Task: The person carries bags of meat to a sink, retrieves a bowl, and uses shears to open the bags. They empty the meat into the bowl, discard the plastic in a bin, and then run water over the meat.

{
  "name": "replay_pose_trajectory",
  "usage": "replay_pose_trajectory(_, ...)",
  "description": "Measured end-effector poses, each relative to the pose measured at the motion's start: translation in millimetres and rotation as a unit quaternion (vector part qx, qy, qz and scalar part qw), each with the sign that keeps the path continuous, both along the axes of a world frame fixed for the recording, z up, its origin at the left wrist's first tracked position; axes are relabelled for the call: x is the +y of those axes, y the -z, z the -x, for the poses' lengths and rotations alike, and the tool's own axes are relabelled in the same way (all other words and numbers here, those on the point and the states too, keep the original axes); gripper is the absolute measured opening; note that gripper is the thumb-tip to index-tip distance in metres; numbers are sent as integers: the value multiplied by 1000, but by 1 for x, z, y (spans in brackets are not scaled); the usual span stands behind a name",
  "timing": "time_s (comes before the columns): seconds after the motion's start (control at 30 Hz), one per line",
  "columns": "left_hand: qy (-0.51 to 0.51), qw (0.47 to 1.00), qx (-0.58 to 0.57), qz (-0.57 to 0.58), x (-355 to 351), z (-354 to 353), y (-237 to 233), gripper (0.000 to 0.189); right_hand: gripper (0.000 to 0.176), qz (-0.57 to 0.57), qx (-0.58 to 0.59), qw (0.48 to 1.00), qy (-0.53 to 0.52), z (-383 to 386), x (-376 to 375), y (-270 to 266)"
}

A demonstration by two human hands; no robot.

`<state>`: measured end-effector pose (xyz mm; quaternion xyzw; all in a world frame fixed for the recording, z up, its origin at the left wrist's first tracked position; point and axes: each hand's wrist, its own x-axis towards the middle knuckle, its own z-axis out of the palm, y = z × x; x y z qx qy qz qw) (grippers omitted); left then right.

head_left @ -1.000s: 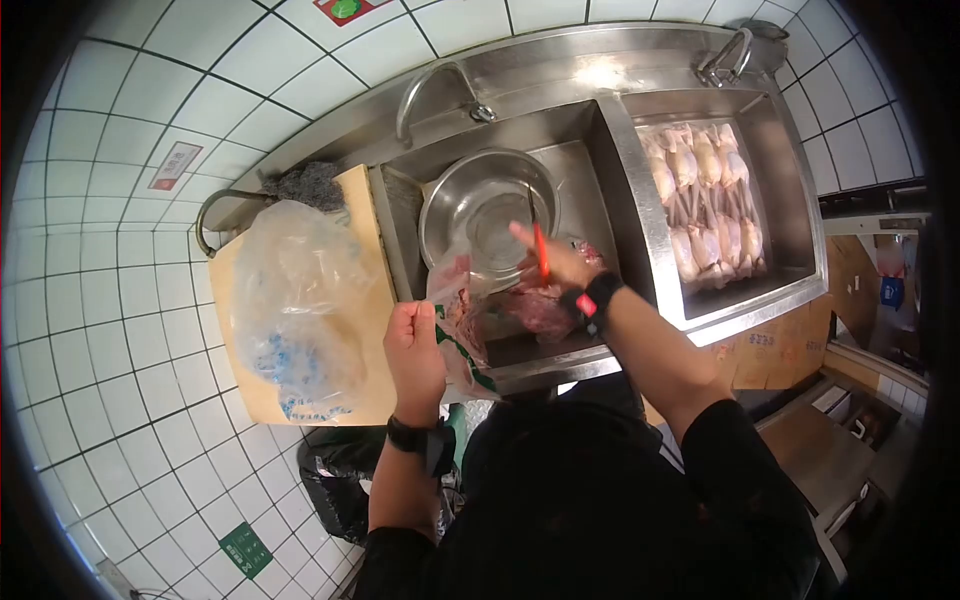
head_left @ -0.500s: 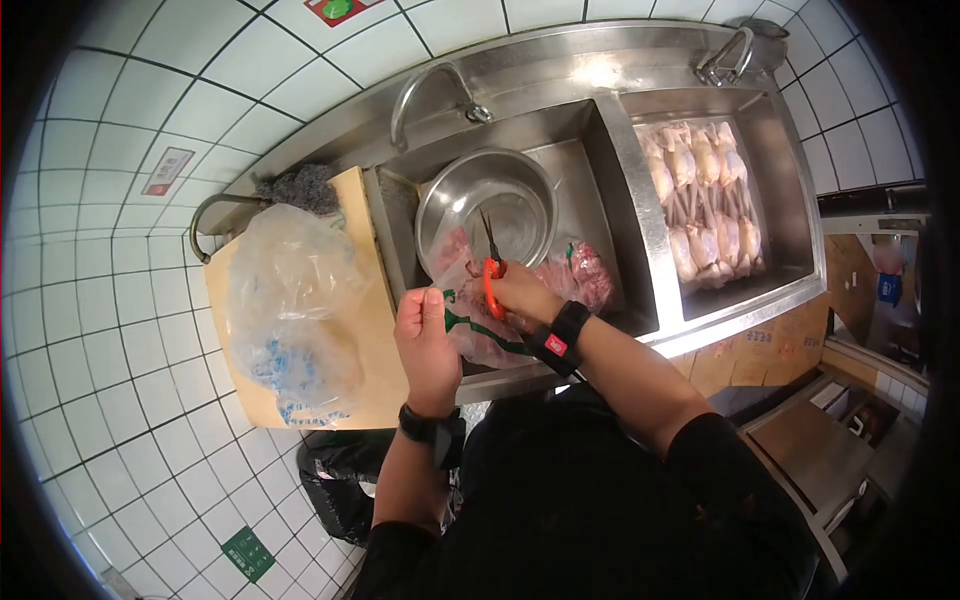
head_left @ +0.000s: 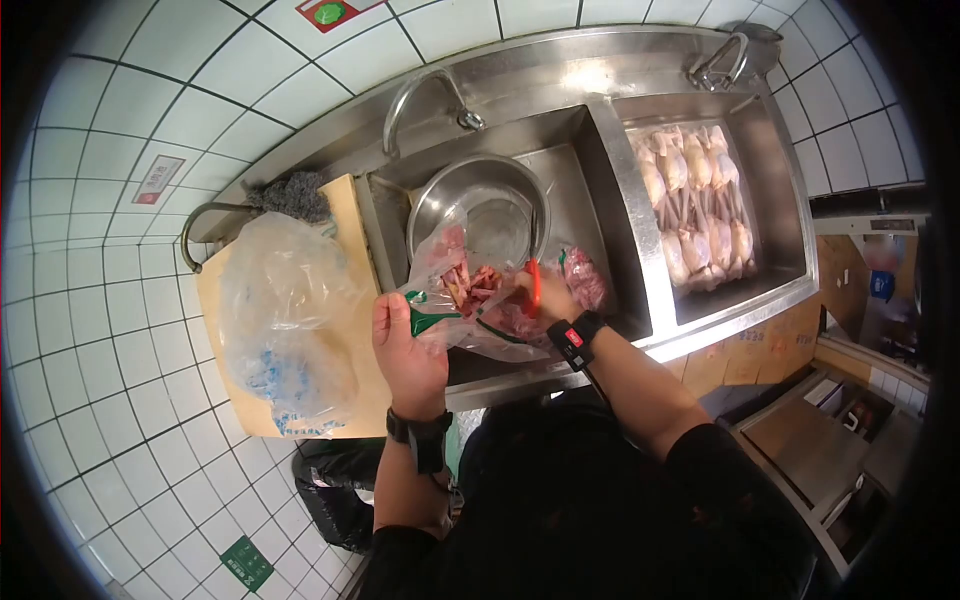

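My left hand [head_left: 410, 350] pinches the edge of a clear plastic bag [head_left: 450, 340] with green printing, between thumb and fingers. The bag gapes, showing reddish pieces of raw meat [head_left: 468, 285] inside. My right hand [head_left: 550, 298] is closed round orange-handled scissors [head_left: 534, 282] at the bag's right side, its fingers against the plastic. The dark blades point away from me, over the rim of a round steel bowl [head_left: 414, 225] in the sink [head_left: 598, 200]. Beside my right hand lies another bag of meat [head_left: 583, 278].
On the left, a crumpled clear bag [head_left: 285, 290] lies on a wooden board [head_left: 378, 400]. The right basin holds packed raw poultry [head_left: 697, 205]. One faucet [head_left: 430, 85] arches over the left basin, another [head_left: 722, 68] stands at the back right.
The bag has been spread open, with more meat showing. The scissors and my right hand have moved right, away from my left hand, which keeps hold of the bag's edge.
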<state>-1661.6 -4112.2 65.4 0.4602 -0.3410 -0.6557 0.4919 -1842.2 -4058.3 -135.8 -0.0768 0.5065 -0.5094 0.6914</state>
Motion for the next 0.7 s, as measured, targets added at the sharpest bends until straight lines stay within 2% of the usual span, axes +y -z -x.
replay_pose_trajectory(0.07,-6,999,30,-18,-1,14,-14,20,55,-69,-24,990,119,0,-3,-27)
replay_pose_trajectory(0.1,-12,997,59,-39,-2,19,-21,21,55,-68,-24,990,120,3,0,-11)
replay_pose_trajectory(0.13,-9,998,58,-39,-4,21,-25,21,59,-45,-6,996,79,8,5,19)
replay_pose_trajectory(0.17,-19,994,89,-65,-6,22,-27,22,64,-21,12,999,39,12,5,20)
replay_pose_trajectory(0.2,-28,988,119,-91,-7,25,-31,22,60,-59,-94,991,69,8,12,20)
replay_pose_trajectory(0.23,-23,988,119,-92,-7,32,-42,22,60,-58,-93,991,74,1,16,21)
replay_pose_trajectory(0.3,-55,986,40,-152,-5,44,-66,22,54,34,-316,943,95,-12,23,25)
replay_pose_trajectory(0.33,-30,995,-87,-35,2,43,-54,20,43,116,-81,990,5,-16,23,24)
replay_pose_trajectory(0.37,-27,995,-89,-35,-4,36,-40,20,43,115,-82,990,7,-19,17,19)
replay_pose_trajectory(0.4,8,986,129,-108,-14,22,-28,19,43,133,-153,979,33,-23,10,14)
replay_pose_trajectory(0.43,43,923,339,-176,-19,14,-23,20,44,151,-224,961,58,-24,5,8)
replay_pose_trajectory(0.47,45,924,335,-178,-21,20,-32,20,44,151,-227,960,61,-19,4,-3)
replay_pose_trajectory(0.53,-39,945,258,-197,-27,36,-48,19,57,129,-318,939,37,0,7,-28)
replay_pose_trajectory(0.57,-38,945,258,-196,-33,35,-45,19,57,130,-318,938,37,7,10,-42)
replay_pose_trajectory(0.63,-53,934,271,-227,-47,26,-30,16,54,95,-395,909,88,17,19,-61)
replay_pose_trajectory(0.7,-54,938,259,-223,-59,24,-12,17,54,102,-398,909,60,29,31,-61)
